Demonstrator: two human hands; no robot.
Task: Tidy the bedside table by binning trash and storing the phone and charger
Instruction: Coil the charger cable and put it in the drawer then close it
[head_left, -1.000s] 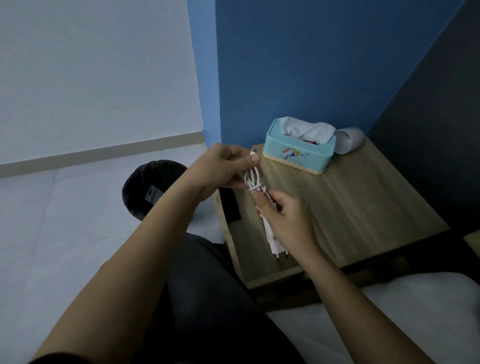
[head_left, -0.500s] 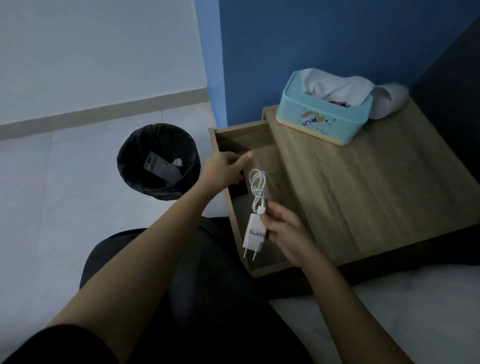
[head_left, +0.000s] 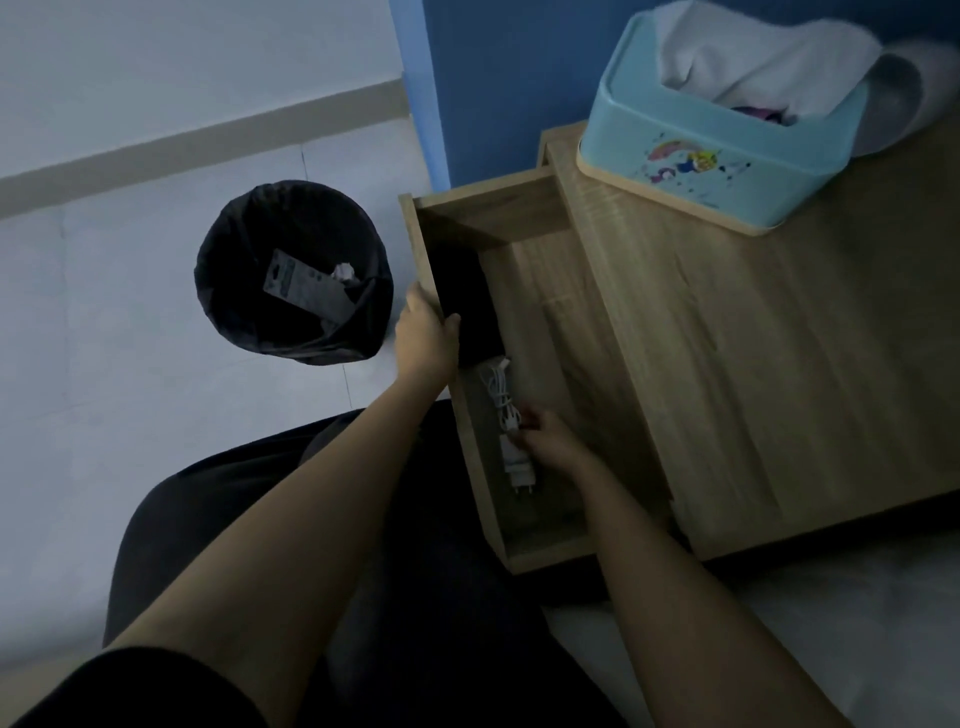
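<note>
Inside the drawer (head_left: 524, 558), right hand (head_left: 550, 441) grips charger (head_left: 511, 431).

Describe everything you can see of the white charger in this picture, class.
The white charger is a small plastic plug block with two metal pins pointing toward the person, its thin white cable bundled in loops at the far end. It lies lengthwise inside the open wooden drawer, just beyond a dark flat object. The right hand touches its side with its fingers; whether it grips is unclear.
</note>
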